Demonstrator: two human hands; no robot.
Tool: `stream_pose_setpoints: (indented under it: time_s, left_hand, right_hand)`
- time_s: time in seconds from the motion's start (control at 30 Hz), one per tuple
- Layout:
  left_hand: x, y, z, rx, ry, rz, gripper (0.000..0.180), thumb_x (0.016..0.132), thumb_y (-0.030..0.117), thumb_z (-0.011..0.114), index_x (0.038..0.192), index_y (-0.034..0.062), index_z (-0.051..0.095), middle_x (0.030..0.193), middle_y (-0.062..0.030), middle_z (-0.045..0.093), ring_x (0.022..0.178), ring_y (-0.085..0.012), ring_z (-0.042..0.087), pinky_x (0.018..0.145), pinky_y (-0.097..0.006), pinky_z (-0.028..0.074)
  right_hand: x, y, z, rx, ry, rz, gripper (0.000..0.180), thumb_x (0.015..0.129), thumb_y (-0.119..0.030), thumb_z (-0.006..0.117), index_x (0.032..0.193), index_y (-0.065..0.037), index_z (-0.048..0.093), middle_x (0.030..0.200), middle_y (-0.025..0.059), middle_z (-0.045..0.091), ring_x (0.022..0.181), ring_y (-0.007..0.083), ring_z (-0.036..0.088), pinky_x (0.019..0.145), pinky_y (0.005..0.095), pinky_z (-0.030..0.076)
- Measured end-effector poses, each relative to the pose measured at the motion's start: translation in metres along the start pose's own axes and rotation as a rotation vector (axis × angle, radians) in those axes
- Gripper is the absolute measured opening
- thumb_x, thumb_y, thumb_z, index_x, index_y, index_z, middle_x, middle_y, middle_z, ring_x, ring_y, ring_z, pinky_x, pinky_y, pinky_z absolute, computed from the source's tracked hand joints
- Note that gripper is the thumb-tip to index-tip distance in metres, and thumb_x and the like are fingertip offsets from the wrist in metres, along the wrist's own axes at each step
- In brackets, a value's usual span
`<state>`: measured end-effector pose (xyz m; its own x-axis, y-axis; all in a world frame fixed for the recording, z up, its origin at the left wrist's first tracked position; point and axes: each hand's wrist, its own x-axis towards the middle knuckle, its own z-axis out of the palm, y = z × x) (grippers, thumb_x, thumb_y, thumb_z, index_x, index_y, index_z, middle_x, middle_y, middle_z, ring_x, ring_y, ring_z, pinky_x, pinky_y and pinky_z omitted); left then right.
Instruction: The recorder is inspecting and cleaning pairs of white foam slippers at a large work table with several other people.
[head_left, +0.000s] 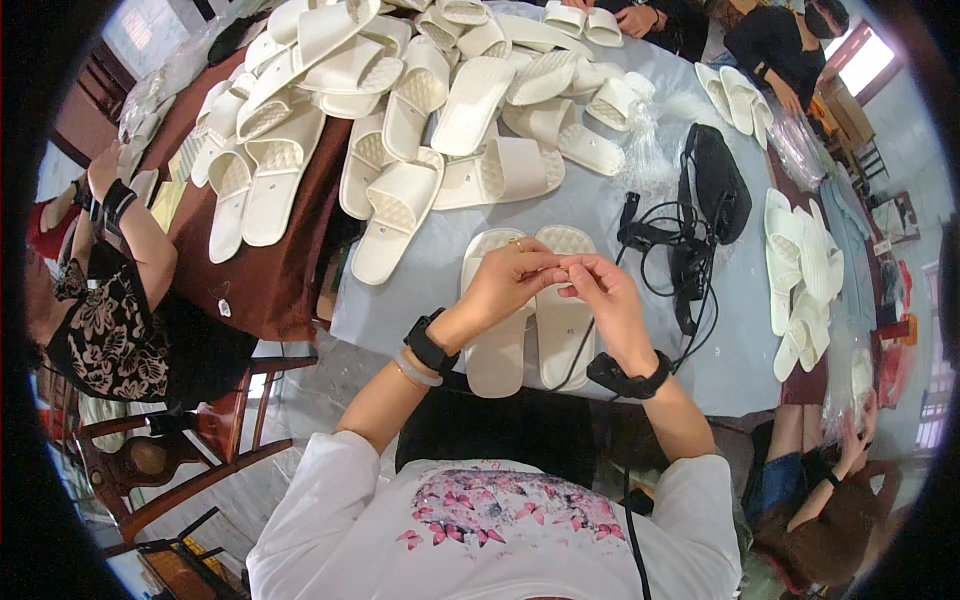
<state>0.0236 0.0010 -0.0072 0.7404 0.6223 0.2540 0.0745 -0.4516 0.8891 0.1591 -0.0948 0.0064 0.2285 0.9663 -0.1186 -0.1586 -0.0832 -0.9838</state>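
Pair of cream slippers [496, 362] lying side by side at near edge of grey-blue table [745, 300]. Just above, left hand [508, 282] and right hand [610, 300] with fingers bent, fingertips meeting; cannot tell whether pinching anything. Farther off, heap of similar slippers [474, 105]; to the right, black bag [716, 185].

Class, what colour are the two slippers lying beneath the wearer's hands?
The slippers are creamy white, seen best in the head view.
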Motion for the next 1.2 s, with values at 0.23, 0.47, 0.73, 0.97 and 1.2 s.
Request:
stream_pose_setpoints:
  time_s: [0.23,0.47,0.73,0.97,1.2]
  left_hand:
    - [-0.011,-0.002,0.007,-0.261,0.210,-0.203,0.013,0.080,0.011,0.060,0.090,0.0036,0.065,0.074,-0.0009,0.054,0.064,-0.0070,0.044,0.056,-0.021,0.035]
    - [-0.019,0.001,0.009,-0.295,0.216,-0.198,0.012,0.079,0.011,0.060,0.089,0.0042,0.065,0.073,0.0007,0.052,0.061,-0.0052,0.042,0.054,-0.019,0.035]
    - [-0.019,-0.002,0.009,-0.245,0.206,-0.182,0.011,0.077,0.010,0.062,0.085,0.0036,0.065,0.069,0.0008,0.053,0.059,-0.0058,0.043,0.054,-0.020,0.037]
    - [-0.016,0.000,0.007,-0.191,0.165,-0.172,0.011,0.078,0.012,0.062,0.084,0.0035,0.065,0.068,0.0004,0.052,0.058,-0.0068,0.041,0.054,-0.021,0.036]
    - [-0.017,0.002,0.008,-0.255,0.164,-0.155,0.012,0.079,0.013,0.060,0.085,0.0022,0.064,0.067,-0.0001,0.050,0.059,-0.0069,0.040,0.054,-0.021,0.034]
  right_hand:
    - [-0.006,0.006,-0.014,0.092,0.209,-0.023,0.018,0.086,-0.009,0.052,0.101,0.002,0.053,0.090,0.0078,0.059,0.084,0.0164,0.059,0.075,0.0264,0.048]
    - [-0.001,0.011,-0.002,0.110,0.124,-0.121,0.019,0.085,-0.009,0.053,0.100,0.002,0.055,0.092,0.0092,0.060,0.087,0.0160,0.059,0.075,0.0266,0.048]
    - [-0.004,0.013,-0.003,-0.001,0.117,-0.138,0.017,0.086,-0.012,0.054,0.097,0.001,0.057,0.090,0.0082,0.061,0.084,0.0140,0.059,0.075,0.0257,0.047]
    - [-0.003,0.014,-0.002,-0.024,0.121,-0.140,0.017,0.086,-0.012,0.053,0.095,0.002,0.057,0.089,0.0074,0.061,0.084,0.0141,0.058,0.076,0.0248,0.045]
    - [-0.005,0.010,-0.006,-0.033,0.126,-0.155,0.017,0.085,-0.012,0.054,0.095,0.002,0.057,0.089,0.0078,0.061,0.083,0.0153,0.059,0.077,0.0256,0.046]
